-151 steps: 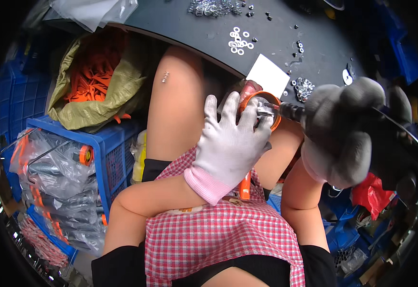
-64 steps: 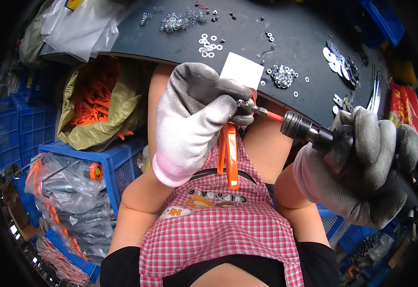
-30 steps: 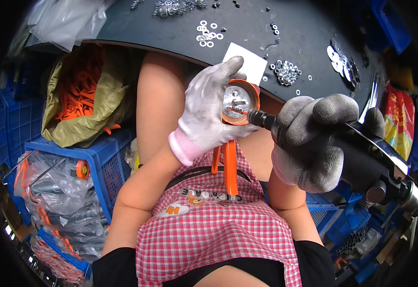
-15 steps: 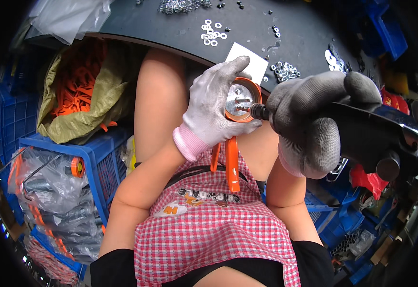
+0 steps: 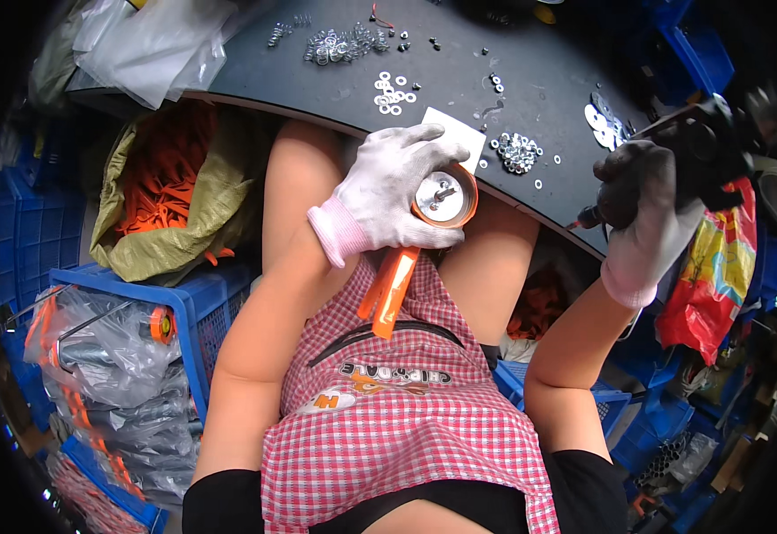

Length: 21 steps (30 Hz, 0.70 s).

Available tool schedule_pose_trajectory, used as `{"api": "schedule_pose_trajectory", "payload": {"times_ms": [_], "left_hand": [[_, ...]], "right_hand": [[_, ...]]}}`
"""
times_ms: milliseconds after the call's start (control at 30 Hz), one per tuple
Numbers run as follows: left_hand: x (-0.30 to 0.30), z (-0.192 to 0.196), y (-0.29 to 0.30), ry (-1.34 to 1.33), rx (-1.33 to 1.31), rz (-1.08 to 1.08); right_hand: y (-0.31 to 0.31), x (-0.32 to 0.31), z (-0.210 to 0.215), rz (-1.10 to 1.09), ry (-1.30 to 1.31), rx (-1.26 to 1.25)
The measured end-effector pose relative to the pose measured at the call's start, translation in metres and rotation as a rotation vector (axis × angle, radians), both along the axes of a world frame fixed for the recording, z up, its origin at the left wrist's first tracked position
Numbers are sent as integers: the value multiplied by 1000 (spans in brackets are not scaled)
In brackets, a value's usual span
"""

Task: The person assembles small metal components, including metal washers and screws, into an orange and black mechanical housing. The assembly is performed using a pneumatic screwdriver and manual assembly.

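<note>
Orange tool with a round cup end [image 5: 433,203] sits in front of the person's lap, just off the table edge, cup facing up so you can see the silver disc and the little bolt sticking out of the middle. Left hand [image 5: 393,191], in a whitish glove, is curled around the cup from the left side, gripping it, with two orange handles [image 5: 392,292] hanging down over the apron [image 5: 406,436]. Right hand [image 5: 651,209] is out to the right, wrapped around a black power driver [image 5: 695,147], its tip well apart from the cup; can't tell where the trigger finger is. White card [image 5: 459,135] pokes out right behind the left hand, on the dark table [image 5: 273,76]. Further back there's a pile of nuts [image 5: 517,153], some white washers [image 5: 390,94] and a heap of springs [image 5: 344,44]. Down on the left, a yellowish sack [image 5: 233,209] full of orange parts [image 5: 161,187] is next to a blue crate [image 5: 184,298] stuffed with plastic-wrapped stuff [image 5: 121,356].
</note>
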<state>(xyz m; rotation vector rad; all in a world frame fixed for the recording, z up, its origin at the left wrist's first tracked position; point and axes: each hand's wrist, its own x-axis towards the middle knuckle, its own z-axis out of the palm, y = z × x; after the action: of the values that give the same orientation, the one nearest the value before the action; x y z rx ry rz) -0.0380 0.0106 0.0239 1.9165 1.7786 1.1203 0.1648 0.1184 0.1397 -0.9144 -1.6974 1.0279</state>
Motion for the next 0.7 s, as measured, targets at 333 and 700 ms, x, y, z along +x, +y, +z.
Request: {"api": "schedule_pose_trajectory", "payload": {"times_ms": [333, 700], "left_hand": [[-50, -7, 33, 333, -74, 460], [-64, 5, 31, 415, -89, 345]], "right_hand": [[108, 30, -79, -142, -1138, 440], [160, 12, -49, 57, -1028, 293]]}}
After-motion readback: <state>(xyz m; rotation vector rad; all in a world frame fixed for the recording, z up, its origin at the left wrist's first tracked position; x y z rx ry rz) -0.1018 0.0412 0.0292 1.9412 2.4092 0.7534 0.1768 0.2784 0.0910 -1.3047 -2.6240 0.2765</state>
